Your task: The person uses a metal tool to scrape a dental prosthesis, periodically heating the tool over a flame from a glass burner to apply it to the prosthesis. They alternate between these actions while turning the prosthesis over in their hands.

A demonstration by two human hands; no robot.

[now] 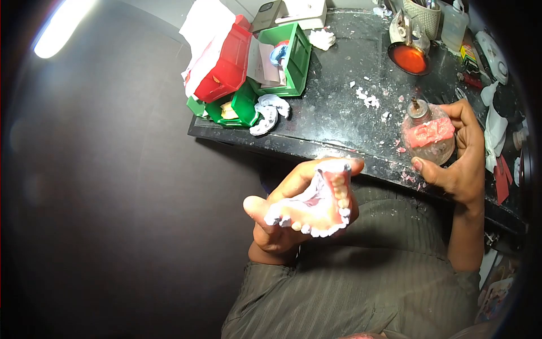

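A person's left hand (282,217) cradles a pink wax denture set-up (322,206) with a row of white teeth, fingers (316,172) curled closed around its back and thumb under its front, held in the air above the lap, just clear of the near edge of the dark bench (339,113). The right hand (460,158) grips a round glass spirit lamp (430,135) near that edge, fingers wrapped shut around its body; a slab of pink wax (432,133) sits against the glass.

At the bench's left corner, red (226,65) and green bins (291,56) lie stacked and tipped. The red one holds white paper, the upper green one papers and a blue-and-pink piece; white plaster casts (270,110) rest just beside them at the corner. Farther back stand a bowl of orange material (409,59) and a woven cup (423,17). White crumbs dot the middle of the bench, which is otherwise open. Left of the bench lies dark, unlit floor.
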